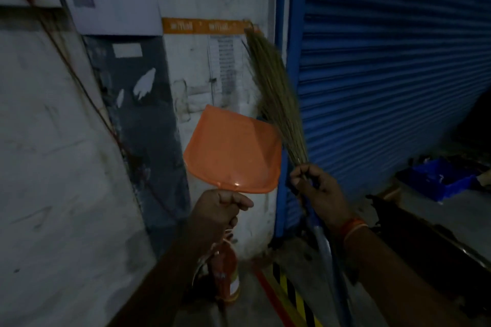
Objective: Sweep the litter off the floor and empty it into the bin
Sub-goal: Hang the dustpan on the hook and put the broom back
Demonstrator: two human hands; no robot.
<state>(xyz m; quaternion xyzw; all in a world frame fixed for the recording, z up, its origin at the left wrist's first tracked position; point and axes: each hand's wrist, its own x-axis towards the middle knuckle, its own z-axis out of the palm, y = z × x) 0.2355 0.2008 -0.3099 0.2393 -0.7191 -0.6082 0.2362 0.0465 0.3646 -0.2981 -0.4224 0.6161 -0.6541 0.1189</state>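
An orange plastic dustpan [233, 152] is held upright in front of the white wall, its pan pointing up. My left hand [220, 207] grips its handle from below. My right hand [316, 184] grips a grass broom [273, 93] where the bristles meet the handle; the bristles fan upward against the wall and the blue shutter frame. The broom's handle runs down past my right wrist. No litter and no bin can be made out in this dim view.
A blue roller shutter [393, 66] fills the right side. A red fire extinguisher [225, 271] stands on the floor below the dustpan. A blue crate [438, 180] sits at the right, with yellow-black hazard tape [295, 297] on the floor.
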